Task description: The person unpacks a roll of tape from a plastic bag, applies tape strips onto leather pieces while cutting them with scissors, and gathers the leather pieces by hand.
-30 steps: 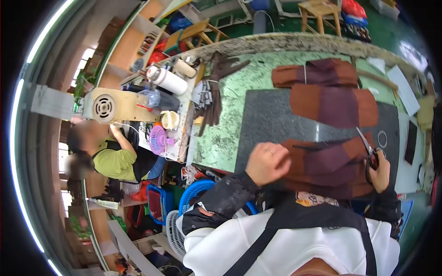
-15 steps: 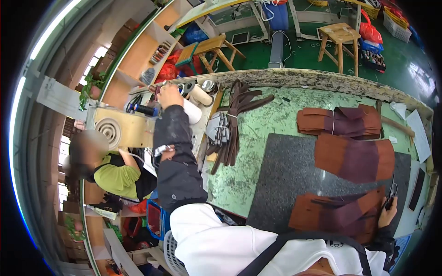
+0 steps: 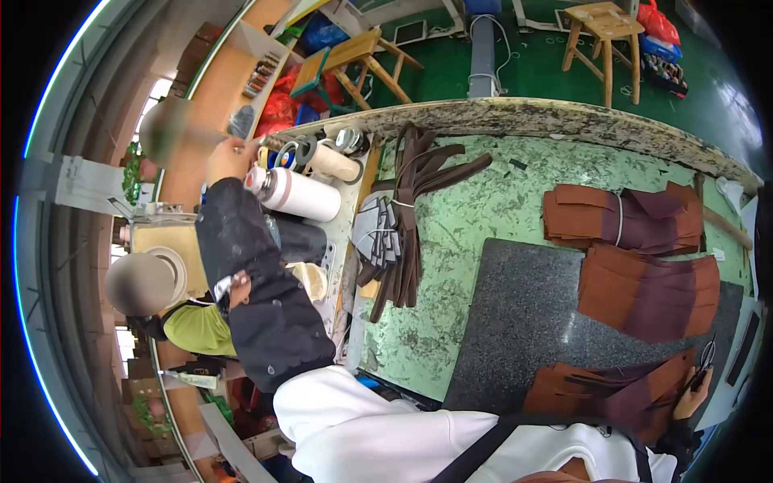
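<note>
ok, using the dark slab (image 3: 515,322) as landmark. your right hand (image 3: 691,396) is at its near right corner, fingers closed round the handles of the scissors (image 3: 706,362), blades aimed away from you. just left of that hand, the near stack of brown and plum pieces (image 3: 600,398) lies fanned out along the slab's near side. middle stack (image 3: 648,294) sits over the slab's far right part; the banded bundle (image 3: 588,216) is past its far edge, on the green tabletop (image 3: 451,266).

your left hand (image 3: 229,158) is stretched well left of the slab, beyond the white bottle (image 3: 302,196) and close to its cap end. fingers are blurred, can't tell if they grip anything. between bottle and slab: grey tied pieces (image 3: 375,229) and dark strips (image 3: 409,241). co-worker in a green shirt (image 3: 197,328) is far left of the slab, partly behind your sleeve (image 3: 262,290).
</note>
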{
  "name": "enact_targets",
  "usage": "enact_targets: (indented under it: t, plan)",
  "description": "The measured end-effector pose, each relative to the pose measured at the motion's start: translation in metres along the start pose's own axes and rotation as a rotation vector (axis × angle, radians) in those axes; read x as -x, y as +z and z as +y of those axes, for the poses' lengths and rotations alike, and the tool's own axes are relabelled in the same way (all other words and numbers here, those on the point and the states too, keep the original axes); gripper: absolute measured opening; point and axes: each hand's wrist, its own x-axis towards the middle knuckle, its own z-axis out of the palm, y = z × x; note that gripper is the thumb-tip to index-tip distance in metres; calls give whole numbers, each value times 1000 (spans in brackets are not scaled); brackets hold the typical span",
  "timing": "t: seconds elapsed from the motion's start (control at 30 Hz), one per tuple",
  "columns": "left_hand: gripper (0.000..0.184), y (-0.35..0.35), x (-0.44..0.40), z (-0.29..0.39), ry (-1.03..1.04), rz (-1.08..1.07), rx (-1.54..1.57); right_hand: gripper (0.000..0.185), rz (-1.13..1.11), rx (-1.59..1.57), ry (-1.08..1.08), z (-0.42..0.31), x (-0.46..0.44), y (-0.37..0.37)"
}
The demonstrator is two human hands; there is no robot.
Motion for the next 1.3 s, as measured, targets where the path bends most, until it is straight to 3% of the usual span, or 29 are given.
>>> enact_targets:
  t: [0.17,0.27,0.33,0.4,0.43,0.6,0.67,0.93,1.0,1.03,1.1,1.13,1.17,1.3]
  plan:
    - [42,-43,73,-6,-141,228,-131,48,-7,35,-16,3,1,-5]
    - [36,7,133,-7,-265,83,463,49,13,99,-38,10,-8,-3]
    - [39,99,164,7,-244,81,655,49,9,82,-64,8,-13,4]
    - [43,177,167,29,-310,190,1085,48,4,90,-61,4,-14,1]
    - [43,188,165,40,-317,208,1099,47,7,97,-59,2,-15,-1]
    - [74,204,137,72,-875,413,802,45,19,137,-83,-15,-20,-1]
    - [86,191,138,77,-862,303,926,46,54,85,6,-20,-22,7]
    - [78,172,160,103,-604,164,924,47,83,133,-106,-22,-29,3]
    - [63,185,162,93,-512,205,837,47,97,152,-125,-27,-32,2]
    - [63,154,173,90,-515,214,844,47,106,170,-124,-28,-33,2]
    - [37,92,197,70,-346,236,670,48,131,199,-102,-28,-30,6]
    - [20,85,200,57,-281,616,593,48,135,198,-92,-30,-26,6]
    - [18,67,201,40,-321,831,436,48,114,186,-84,-37,-24,5]
    - [17,51,184,-34,-378,592,145,48,34,135,-41,-49,-23,1]
